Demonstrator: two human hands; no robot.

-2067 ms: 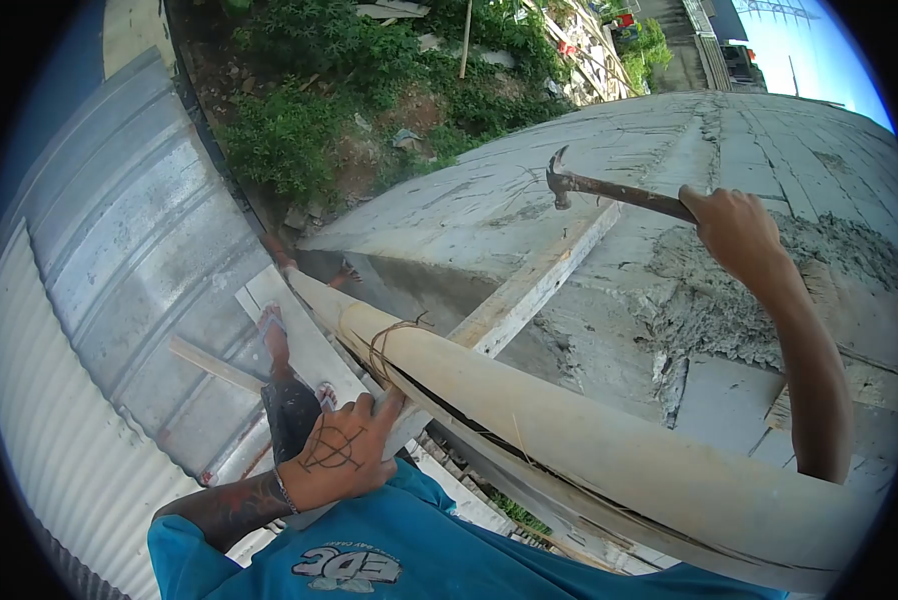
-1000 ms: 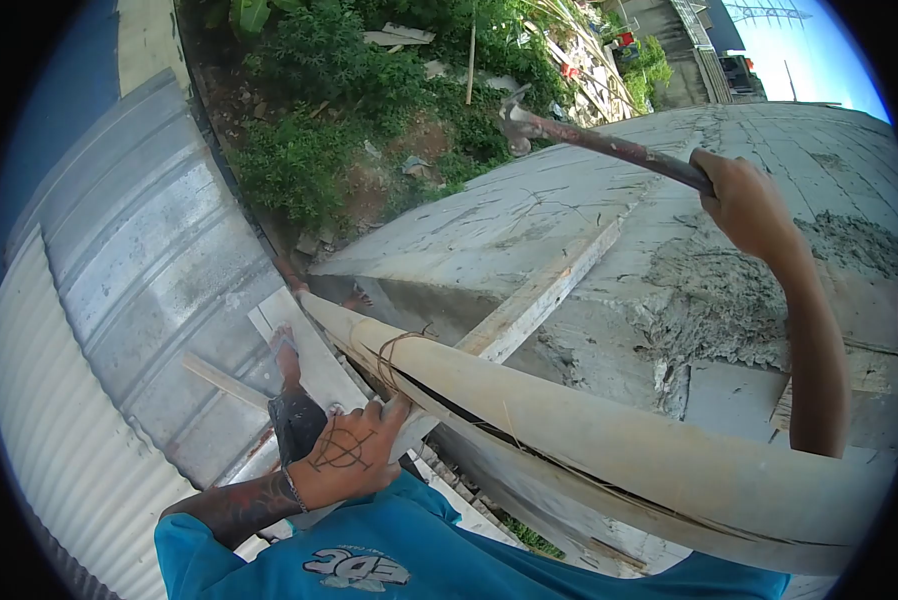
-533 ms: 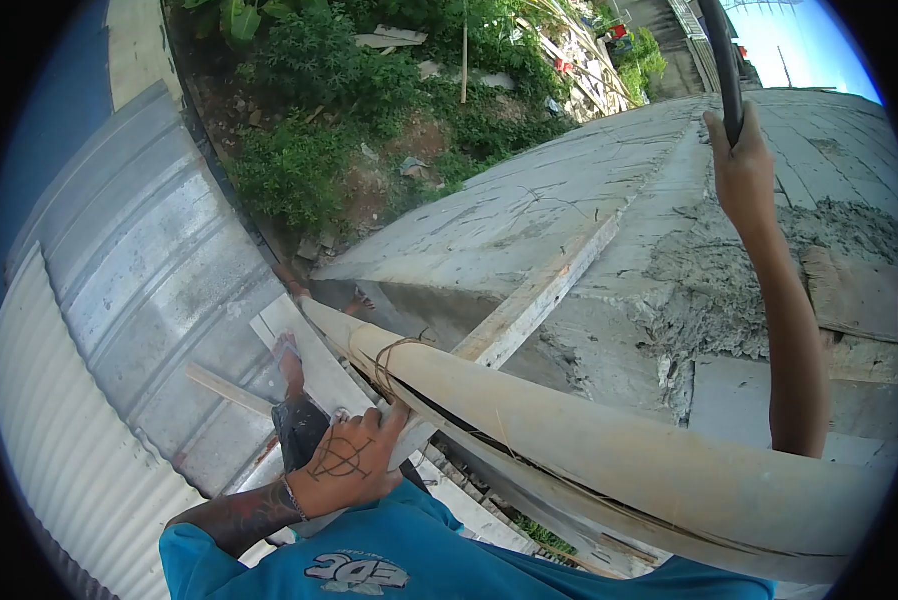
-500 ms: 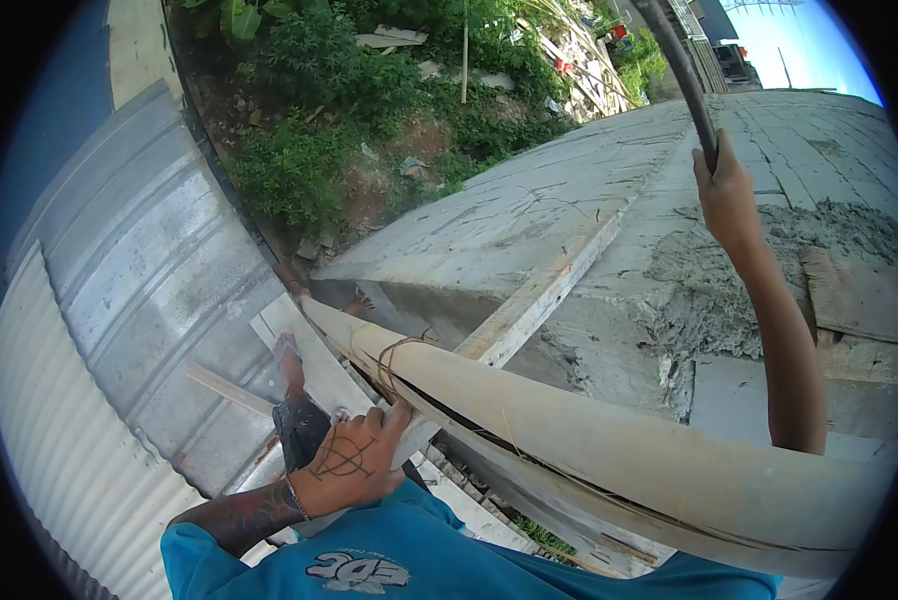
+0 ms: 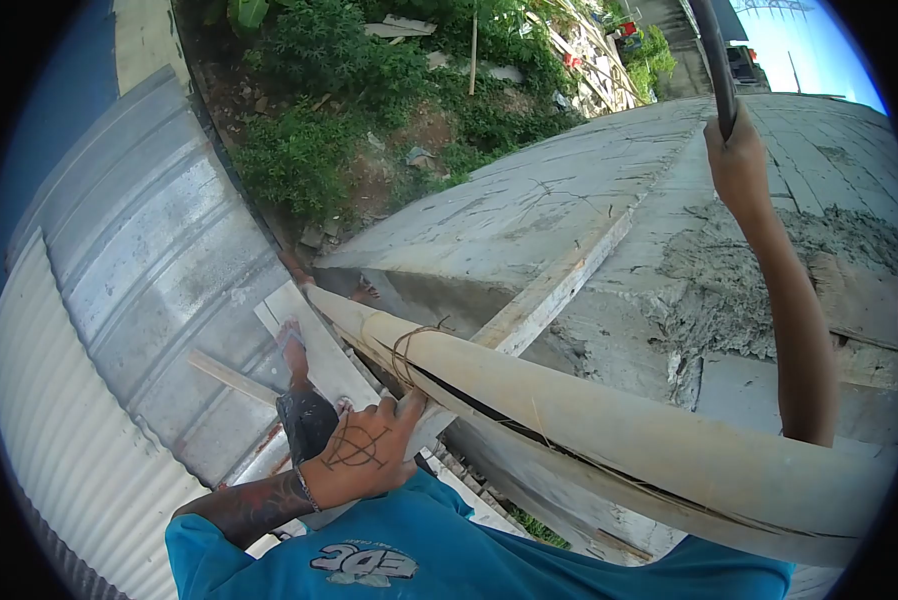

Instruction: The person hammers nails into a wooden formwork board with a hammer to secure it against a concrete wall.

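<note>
At the slab's (image 5: pixel 569 190) near edge: hammer (image 5: pixel 717 60) raised, pole (image 5: pixel 619 430) gripped.
Two seconds ago the hammer sat low over the batten (image 5: pixel 559 285); now its handle stands nearly upright, head out of view above. The right hand (image 5: pixel 739 160) is clenched round the handle, arm stretched up over the slab. The left hand (image 5: pixel 364 455) has stayed clamped on the pole, just below the wire tie (image 5: pixel 409 345).

Pole (image 5: pixel 609 440): smooth pale wood, split. Slab (image 5: pixel 569 190): rough matt concrete. Roofing (image 5: pixel 139 260): dull corrugated metal. Handle (image 5: pixel 717 60): dark matt metal.
</note>
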